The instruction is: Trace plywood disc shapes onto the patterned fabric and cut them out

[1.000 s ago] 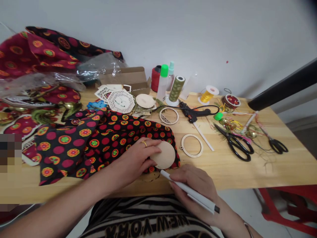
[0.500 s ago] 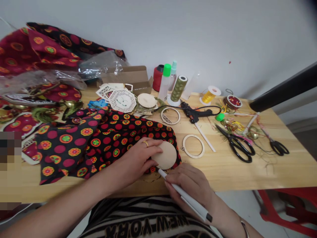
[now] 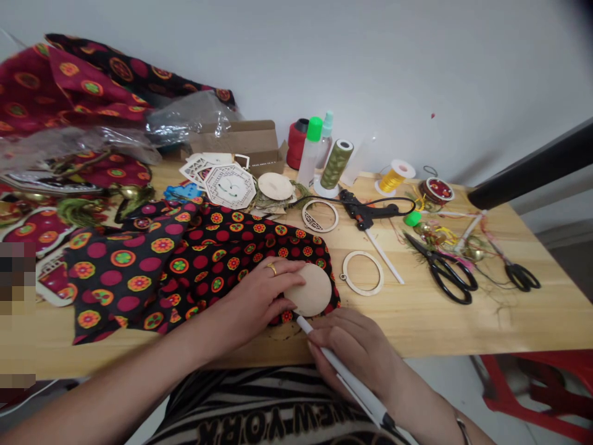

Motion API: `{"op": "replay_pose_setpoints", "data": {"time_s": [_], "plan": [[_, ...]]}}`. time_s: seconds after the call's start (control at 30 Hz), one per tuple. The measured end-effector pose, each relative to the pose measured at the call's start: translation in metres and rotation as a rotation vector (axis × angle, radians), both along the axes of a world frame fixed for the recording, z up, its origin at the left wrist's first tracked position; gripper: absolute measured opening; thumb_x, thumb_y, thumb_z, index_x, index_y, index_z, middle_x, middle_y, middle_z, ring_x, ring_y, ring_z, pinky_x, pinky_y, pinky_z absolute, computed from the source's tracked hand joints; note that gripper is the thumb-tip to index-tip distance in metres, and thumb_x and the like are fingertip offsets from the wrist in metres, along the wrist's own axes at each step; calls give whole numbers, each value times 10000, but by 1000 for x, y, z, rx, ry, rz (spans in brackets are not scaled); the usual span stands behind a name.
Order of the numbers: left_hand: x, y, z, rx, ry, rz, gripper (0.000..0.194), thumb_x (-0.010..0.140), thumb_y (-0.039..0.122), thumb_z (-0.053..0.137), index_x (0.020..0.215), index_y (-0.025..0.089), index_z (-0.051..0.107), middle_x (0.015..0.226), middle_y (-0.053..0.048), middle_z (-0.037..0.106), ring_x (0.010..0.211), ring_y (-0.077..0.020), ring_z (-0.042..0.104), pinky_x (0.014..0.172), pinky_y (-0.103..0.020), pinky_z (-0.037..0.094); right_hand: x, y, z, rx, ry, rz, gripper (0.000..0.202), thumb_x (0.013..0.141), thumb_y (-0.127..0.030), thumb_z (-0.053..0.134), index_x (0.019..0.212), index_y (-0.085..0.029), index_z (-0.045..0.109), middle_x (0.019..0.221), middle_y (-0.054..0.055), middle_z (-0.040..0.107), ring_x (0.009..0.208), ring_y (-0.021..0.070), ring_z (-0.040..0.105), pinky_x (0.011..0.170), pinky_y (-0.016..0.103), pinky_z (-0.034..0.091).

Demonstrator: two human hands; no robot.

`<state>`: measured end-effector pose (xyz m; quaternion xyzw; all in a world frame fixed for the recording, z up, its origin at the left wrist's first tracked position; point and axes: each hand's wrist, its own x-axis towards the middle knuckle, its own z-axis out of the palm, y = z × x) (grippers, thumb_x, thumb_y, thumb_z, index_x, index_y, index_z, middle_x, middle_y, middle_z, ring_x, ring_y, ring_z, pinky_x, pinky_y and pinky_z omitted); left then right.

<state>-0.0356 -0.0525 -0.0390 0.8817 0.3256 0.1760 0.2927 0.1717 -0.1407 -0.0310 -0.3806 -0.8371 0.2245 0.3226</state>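
Left hand (image 3: pixel 266 287), fingers slightly spread, holds round wooden disc (image 3: pixel 314 290) down on dotted black fabric (image 3: pixel 199 259), frame centre; fingers hide disc's left edge. Right hand (image 3: pixel 359 346) grips white pen (image 3: pixel 340 366), lower centre, tip near disc's lower edge. Right of fabric, wooden ring (image 3: pixel 381 275). Beyond, glue gun (image 3: pixel 364 215). At right, black-handled scissors (image 3: pixel 430 255). Upper centre, green thread spool (image 3: pixel 336 167).
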Motion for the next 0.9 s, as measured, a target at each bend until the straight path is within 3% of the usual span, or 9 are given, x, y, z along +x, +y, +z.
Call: {"op": "replay_pose_setpoints", "data": {"time_s": [0.43,0.9], "plan": [[0,-2,-2,-8,-33,19,263,858,121,563,1113,148,623,1304,-129,595,1200,-217,500,990,-408,454,6,-4,-5,5,-33,-17,110,894,-140,504,900,-223,575,873,65,687,775,186,637,675,332,526],[0,-1,-1,9,-20,-4,256,863,115,559,1111,146,615,1294,-126,593,1203,-210,489,986,-404,460,8,-3,2,14,35,-62,175,824,-44,546,922,-190,553,789,46,666,710,157,616,644,283,497]]}}
